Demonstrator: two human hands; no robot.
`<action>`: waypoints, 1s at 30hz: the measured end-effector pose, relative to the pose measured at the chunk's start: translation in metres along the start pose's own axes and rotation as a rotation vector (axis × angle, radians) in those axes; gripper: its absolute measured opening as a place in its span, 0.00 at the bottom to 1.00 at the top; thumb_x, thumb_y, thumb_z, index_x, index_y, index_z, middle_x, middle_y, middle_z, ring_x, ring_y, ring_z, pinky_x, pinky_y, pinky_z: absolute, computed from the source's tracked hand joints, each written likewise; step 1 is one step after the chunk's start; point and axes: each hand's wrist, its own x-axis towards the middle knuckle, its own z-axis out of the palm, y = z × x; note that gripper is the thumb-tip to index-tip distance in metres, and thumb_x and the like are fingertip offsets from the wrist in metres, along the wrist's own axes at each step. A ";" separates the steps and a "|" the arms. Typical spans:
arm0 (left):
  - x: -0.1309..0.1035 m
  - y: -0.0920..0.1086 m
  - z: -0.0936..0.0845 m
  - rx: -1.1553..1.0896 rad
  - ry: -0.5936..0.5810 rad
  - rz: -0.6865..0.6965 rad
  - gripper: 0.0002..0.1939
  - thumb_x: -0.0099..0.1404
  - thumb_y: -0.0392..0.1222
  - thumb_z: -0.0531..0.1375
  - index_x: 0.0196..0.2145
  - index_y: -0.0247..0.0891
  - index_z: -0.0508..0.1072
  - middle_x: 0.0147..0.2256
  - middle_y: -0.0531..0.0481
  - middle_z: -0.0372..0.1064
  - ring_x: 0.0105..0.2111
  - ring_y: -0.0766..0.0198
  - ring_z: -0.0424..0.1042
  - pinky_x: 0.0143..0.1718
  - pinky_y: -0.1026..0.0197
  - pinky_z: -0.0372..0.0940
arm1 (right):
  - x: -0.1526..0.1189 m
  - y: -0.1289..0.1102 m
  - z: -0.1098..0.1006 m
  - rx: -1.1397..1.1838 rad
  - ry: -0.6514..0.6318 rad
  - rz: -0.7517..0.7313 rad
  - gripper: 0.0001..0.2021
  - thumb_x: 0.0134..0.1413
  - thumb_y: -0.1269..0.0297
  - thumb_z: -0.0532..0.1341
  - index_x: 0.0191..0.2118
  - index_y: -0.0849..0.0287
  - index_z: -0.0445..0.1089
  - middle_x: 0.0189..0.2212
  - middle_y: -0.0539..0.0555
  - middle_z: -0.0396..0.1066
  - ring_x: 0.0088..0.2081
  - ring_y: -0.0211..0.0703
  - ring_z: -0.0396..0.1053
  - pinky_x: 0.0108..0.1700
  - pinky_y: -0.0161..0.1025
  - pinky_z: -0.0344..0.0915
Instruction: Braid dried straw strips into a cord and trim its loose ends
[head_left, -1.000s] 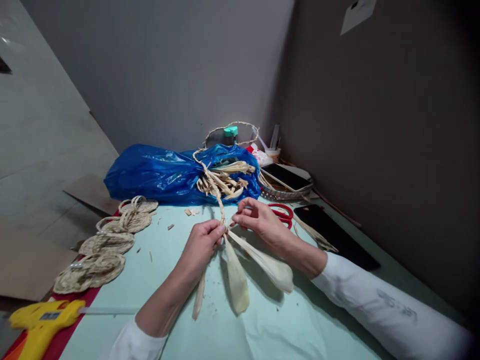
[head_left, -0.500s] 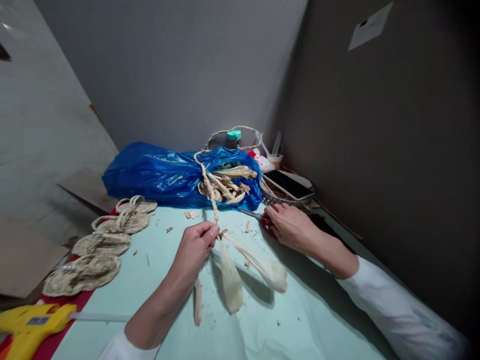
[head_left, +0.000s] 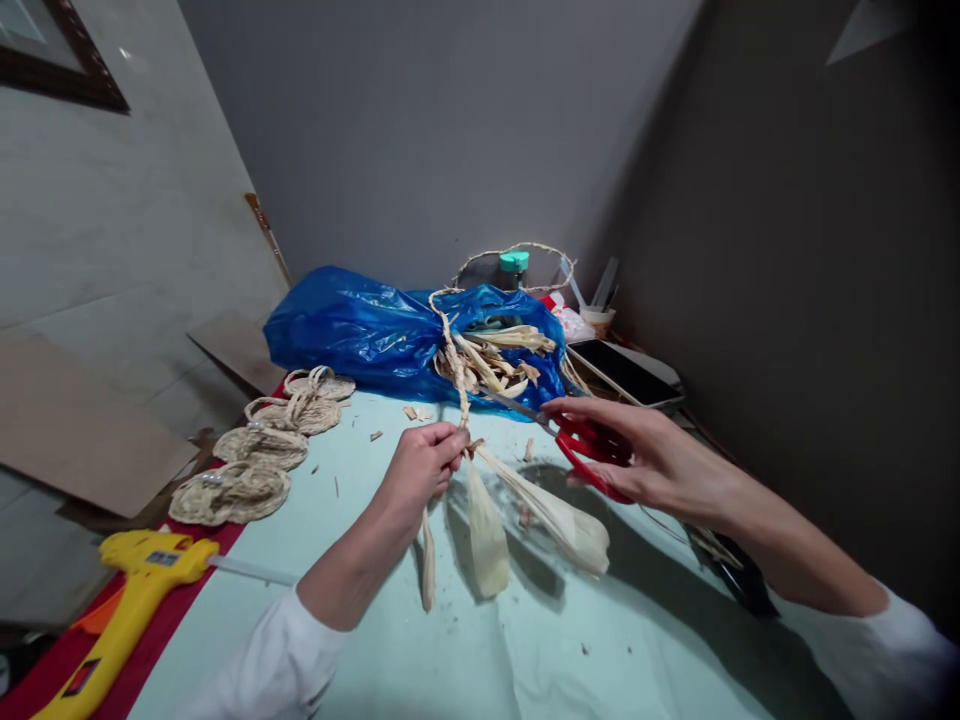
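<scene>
My left hand (head_left: 427,462) pinches the lower end of a braided husk cord (head_left: 454,370), where pale husk strips (head_left: 489,530) fan out below the fingers. From there the cord runs up over the blue plastic bag (head_left: 352,325) and loops behind it. My right hand (head_left: 637,450) grips red-handled scissors (head_left: 592,455), their blades pointing left toward the cord, above the table. Dry husks (head_left: 502,365) fill the bag's open mouth. Whether the blades touch the cord cannot be made out.
Small woven sandals (head_left: 232,490) line the left edge. A yellow glue gun (head_left: 150,575) lies at the front left. At the back right are a phone (head_left: 626,372) and a cup (head_left: 598,320) with tools. Husk scraps dot the pale green table cover (head_left: 420,670).
My right hand has lifted the scissors off the table, with its fingers now at the handles. My left hand still holds the cord. The camera view has shifted left.
</scene>
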 end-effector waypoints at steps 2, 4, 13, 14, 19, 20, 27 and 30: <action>-0.001 0.001 0.000 -0.002 0.009 0.006 0.13 0.52 0.45 0.64 0.21 0.34 0.66 0.16 0.59 0.54 0.13 0.79 0.45 0.15 0.69 0.35 | 0.000 -0.003 0.006 -0.060 -0.023 -0.059 0.25 0.55 0.53 0.61 0.56 0.58 0.64 0.42 0.57 0.71 0.36 0.44 0.69 0.38 0.39 0.65; -0.002 0.001 0.000 -0.008 0.005 0.012 0.13 0.52 0.44 0.64 0.21 0.33 0.66 0.16 0.59 0.55 0.13 0.79 0.45 0.15 0.69 0.36 | 0.000 -0.004 0.013 -0.154 -0.036 -0.100 0.25 0.52 0.53 0.63 0.55 0.57 0.65 0.42 0.58 0.71 0.39 0.47 0.68 0.40 0.40 0.65; -0.005 0.001 0.001 -0.131 -0.076 -0.032 0.13 0.51 0.42 0.67 0.21 0.32 0.67 0.16 0.59 0.54 0.13 0.81 0.43 0.15 0.70 0.34 | 0.003 -0.003 0.029 -0.396 -0.012 -0.147 0.14 0.55 0.59 0.59 0.46 0.56 0.68 0.36 0.56 0.68 0.36 0.45 0.64 0.37 0.38 0.59; -0.005 0.000 0.001 -0.145 -0.084 -0.041 0.12 0.51 0.41 0.66 0.21 0.32 0.67 0.16 0.59 0.53 0.13 0.81 0.42 0.15 0.70 0.33 | 0.003 -0.002 0.029 -0.407 -0.011 -0.156 0.14 0.55 0.59 0.59 0.46 0.56 0.68 0.36 0.56 0.68 0.36 0.45 0.64 0.37 0.38 0.59; -0.003 -0.004 -0.001 -0.228 -0.089 -0.060 0.07 0.51 0.36 0.63 0.22 0.32 0.67 0.16 0.59 0.53 0.13 0.80 0.42 0.15 0.70 0.35 | 0.003 -0.002 0.029 -0.447 -0.015 -0.198 0.14 0.55 0.62 0.57 0.47 0.58 0.70 0.37 0.57 0.70 0.37 0.46 0.67 0.37 0.38 0.59; -0.002 -0.004 -0.001 -0.240 -0.090 -0.059 0.07 0.52 0.36 0.62 0.23 0.32 0.67 0.16 0.59 0.53 0.13 0.80 0.43 0.15 0.70 0.35 | 0.004 -0.002 0.029 -0.443 -0.016 -0.200 0.14 0.56 0.63 0.57 0.47 0.58 0.70 0.37 0.58 0.71 0.37 0.46 0.68 0.36 0.38 0.59; -0.001 -0.006 0.000 -0.260 -0.074 -0.051 0.05 0.50 0.33 0.62 0.24 0.32 0.67 0.16 0.59 0.54 0.13 0.80 0.43 0.14 0.71 0.35 | 0.003 -0.005 0.031 -0.419 -0.034 -0.186 0.13 0.56 0.63 0.57 0.45 0.59 0.71 0.35 0.57 0.72 0.33 0.45 0.69 0.33 0.37 0.56; -0.001 -0.006 0.002 -0.282 -0.079 -0.057 0.03 0.48 0.31 0.60 0.22 0.32 0.67 0.15 0.59 0.53 0.13 0.79 0.43 0.14 0.70 0.34 | 0.003 -0.004 0.033 -0.416 -0.023 -0.186 0.11 0.56 0.63 0.57 0.42 0.58 0.71 0.31 0.55 0.71 0.30 0.42 0.66 0.31 0.36 0.53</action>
